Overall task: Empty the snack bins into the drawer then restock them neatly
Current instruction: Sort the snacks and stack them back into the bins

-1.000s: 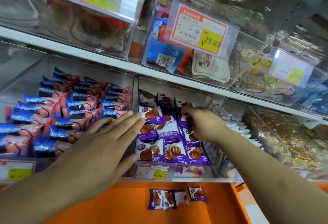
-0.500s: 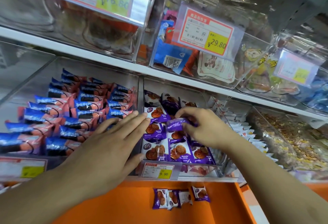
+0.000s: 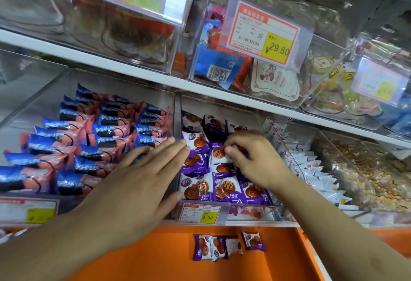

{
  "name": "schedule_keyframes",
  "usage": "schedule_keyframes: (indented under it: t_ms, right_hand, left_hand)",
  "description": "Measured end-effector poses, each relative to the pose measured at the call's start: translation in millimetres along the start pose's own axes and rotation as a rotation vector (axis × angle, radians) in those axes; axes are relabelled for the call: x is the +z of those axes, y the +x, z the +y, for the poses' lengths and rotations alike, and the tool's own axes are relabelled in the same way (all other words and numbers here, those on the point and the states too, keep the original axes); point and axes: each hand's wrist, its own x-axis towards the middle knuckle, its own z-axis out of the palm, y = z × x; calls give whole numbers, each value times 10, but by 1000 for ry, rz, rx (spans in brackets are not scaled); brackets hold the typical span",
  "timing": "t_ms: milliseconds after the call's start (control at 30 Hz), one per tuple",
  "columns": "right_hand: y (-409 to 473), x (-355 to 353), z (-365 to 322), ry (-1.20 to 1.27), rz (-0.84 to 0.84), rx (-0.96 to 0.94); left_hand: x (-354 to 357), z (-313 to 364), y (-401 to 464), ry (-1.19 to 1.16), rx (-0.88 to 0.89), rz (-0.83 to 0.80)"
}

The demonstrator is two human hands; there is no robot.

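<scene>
A clear plastic bin (image 3: 249,211) on the lower shelf holds rows of purple-and-white waffle snack packets (image 3: 226,188). My right hand (image 3: 255,158) is inside the bin, its fingers pinched on one purple packet in the middle rows. My left hand (image 3: 142,178) lies flat with fingers spread against the bin's left front corner, fingertips touching a packet. Below the shelf, the orange drawer (image 3: 155,256) stands pulled out with several purple packets (image 3: 226,246) lying in it.
Left of the purple bin is a bin of blue-and-pink packets (image 3: 93,145). To the right are bins of white packets (image 3: 311,169) and loose yellowish snacks (image 3: 364,169). The upper shelf (image 3: 133,71) carries more clear bins with price tags (image 3: 262,33).
My right hand has drawn a purple packet from the back of the bin toward the middle rows and now presses it down there. My left hand has stayed at the bin's left corner.
</scene>
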Motion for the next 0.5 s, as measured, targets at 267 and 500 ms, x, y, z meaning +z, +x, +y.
schedule_keyframes:
  t_ms: [267,500]
  right_hand:
    - [59,-119,-40,-79,64,134]
    - [298,226,-82,7,-9,114]
  left_hand:
    - [-21,18,4,-1,-10,-13]
    - [-22,16,4,-8,-9,-17]
